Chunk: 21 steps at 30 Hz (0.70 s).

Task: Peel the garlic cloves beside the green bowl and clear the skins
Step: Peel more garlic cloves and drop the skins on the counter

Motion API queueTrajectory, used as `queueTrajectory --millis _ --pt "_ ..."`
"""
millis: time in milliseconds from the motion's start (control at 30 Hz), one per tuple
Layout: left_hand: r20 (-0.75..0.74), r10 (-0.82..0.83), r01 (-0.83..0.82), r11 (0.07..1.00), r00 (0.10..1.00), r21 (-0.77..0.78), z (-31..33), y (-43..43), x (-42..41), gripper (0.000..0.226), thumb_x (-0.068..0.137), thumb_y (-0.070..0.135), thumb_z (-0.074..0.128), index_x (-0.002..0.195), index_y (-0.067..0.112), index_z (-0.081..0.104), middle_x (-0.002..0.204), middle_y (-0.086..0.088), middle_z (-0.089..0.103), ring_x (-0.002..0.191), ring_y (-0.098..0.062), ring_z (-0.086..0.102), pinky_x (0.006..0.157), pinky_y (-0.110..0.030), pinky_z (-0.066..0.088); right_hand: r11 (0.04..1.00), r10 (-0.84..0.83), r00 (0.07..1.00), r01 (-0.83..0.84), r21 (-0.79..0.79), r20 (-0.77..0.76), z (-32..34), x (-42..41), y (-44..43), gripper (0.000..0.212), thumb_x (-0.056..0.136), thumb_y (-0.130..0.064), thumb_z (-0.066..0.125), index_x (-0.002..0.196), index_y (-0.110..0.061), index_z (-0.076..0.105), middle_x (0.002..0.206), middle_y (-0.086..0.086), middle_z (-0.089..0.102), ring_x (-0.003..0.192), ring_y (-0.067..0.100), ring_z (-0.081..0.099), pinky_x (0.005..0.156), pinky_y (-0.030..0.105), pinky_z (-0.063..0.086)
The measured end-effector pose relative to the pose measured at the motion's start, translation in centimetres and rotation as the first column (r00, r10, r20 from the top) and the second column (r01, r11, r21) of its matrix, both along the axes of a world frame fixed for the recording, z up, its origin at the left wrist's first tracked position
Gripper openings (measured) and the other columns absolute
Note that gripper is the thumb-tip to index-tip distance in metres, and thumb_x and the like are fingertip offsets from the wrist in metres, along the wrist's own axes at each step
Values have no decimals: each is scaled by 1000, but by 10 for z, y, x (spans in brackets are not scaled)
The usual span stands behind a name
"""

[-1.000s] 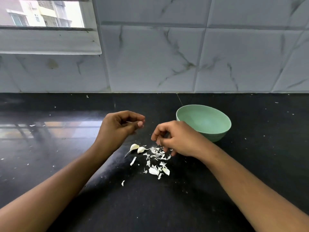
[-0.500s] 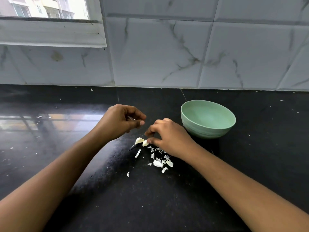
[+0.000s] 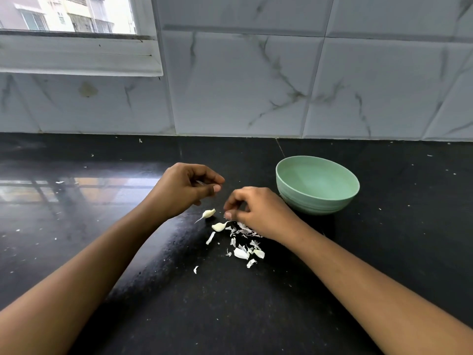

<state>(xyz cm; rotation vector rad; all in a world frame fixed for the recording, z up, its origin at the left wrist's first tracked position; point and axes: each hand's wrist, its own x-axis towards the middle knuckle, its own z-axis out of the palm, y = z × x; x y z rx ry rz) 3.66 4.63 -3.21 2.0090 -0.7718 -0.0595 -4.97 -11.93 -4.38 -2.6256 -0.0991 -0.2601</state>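
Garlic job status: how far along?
Done: some peeling, judging by loose skins on the counter. In hand: left hand pinches a pale bit; right hand is at the pile. Left: two cloves seemingly unpeeled, skins uncleared, bowl looks empty.

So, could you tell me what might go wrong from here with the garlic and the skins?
1. The two cloves lie right beside the skins, so they may get swept away together.
2. The skins are thin and scattered; the right hand over them could spread them across the counter.
3. The bowl sits close behind that hand and might be knocked.
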Motion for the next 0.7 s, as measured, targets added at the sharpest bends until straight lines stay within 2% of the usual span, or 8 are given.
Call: queueTrajectory --millis 100,167,300,367,433,500,600,700 --pt "3 12 -12 1000 1000 4 -1 1 0 14 82 16 73 88 28 73 83 5 73 73 -6 68 57 -23 54 990 39 999 -42 -136 -24 -4 1 11 24 80 -47 68 99 -32 69 101 -9 60 93 7 48 71 26 36" --pt "9 15 -15 1000 1000 22 -1 0 0 12 82 16 72 89 26 73 84 6 73 71 -5 68 58 -25 56 975 65 998 -66 -214 -8 -7 3 14 27 81 -48 66 103 -31 68 98 -10 54 100 11 45 71 26 32" --pt "11 10 -11 999 1000 48 0 -1 -2 11 82 16 72 90 25 73 82 7 72 66 1 66 59 -23 56 977 95 995 -85 -193 42 -7 5 14 18 81 -40 69 95 -28 68 90 -12 51 94 9 45 68 26 31" --pt "-8 9 -9 999 1000 33 0 -1 -2 10 83 17 72 90 24 74 80 4 73 67 -1 66 58 -23 55 996 62 992 -54 -75 113 -3 4 9 13 77 -34 74 87 -27 69 85 -10 59 84 7 51 67 29 39" --pt "-80 -13 11 1000 997 -24 1 -1 -5 9 84 19 71 92 21 74 80 -1 73 72 -8 68 58 -22 53 985 -5 986 -24 171 167 3 2 0 9 73 -25 78 80 -25 71 72 -9 62 64 1 54 61 22 43" --pt "-204 -83 56 989 976 -134 3 -3 -11 14 84 22 68 95 16 73 83 -5 74 75 -12 70 59 -22 53 896 -67 986 -8 444 153 7 -1 -6 8 74 -18 79 77 -22 72 60 -9 62 51 0 53 52 17 44" --pt "-289 -186 105 956 939 -274 3 -7 -21 29 76 26 67 100 9 71 89 -8 75 78 -16 71 62 -24 55 691 -113 986 -12 722 124 11 -4 -12 5 77 -11 76 79 -14 73 66 5 66 57 8 59 50 20 50" --pt "-289 -184 70 929 939 -363 -1 -13 -28 29 70 21 70 97 10 72 84 -9 75 75 -14 71 63 -25 56 616 -115 988 -13 787 106 14 -6 -12 4 78 -9 75 80 -10 72 70 11 68 63 14 64 54 21 53"
